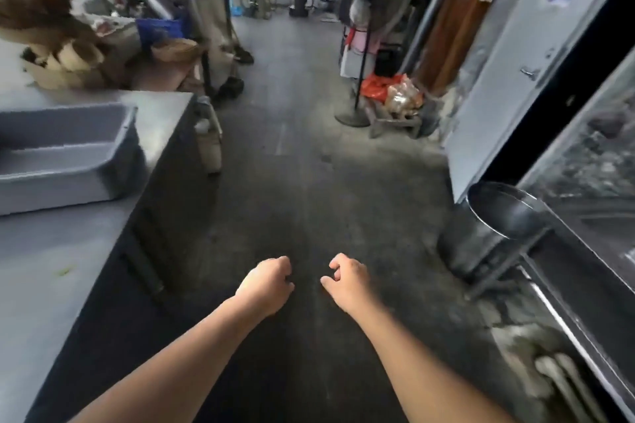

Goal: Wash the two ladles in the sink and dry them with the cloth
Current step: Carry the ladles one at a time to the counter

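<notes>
My left hand (266,285) and my right hand (345,280) hang side by side over the dark floor, both with fingers curled loosely and nothing in them. No ladle, sink or cloth shows clearly in this blurred view. Pale elongated shapes (556,374) lie low at the bottom right under a metal counter edge; what they are cannot be told.
A steel worktop (51,261) runs along the left with a grey plastic tub (65,154) on it. A metal bucket (501,213) stands at the right beside a steel counter (584,271). A pedestal fan (364,10) and bags stand farther down the aisle.
</notes>
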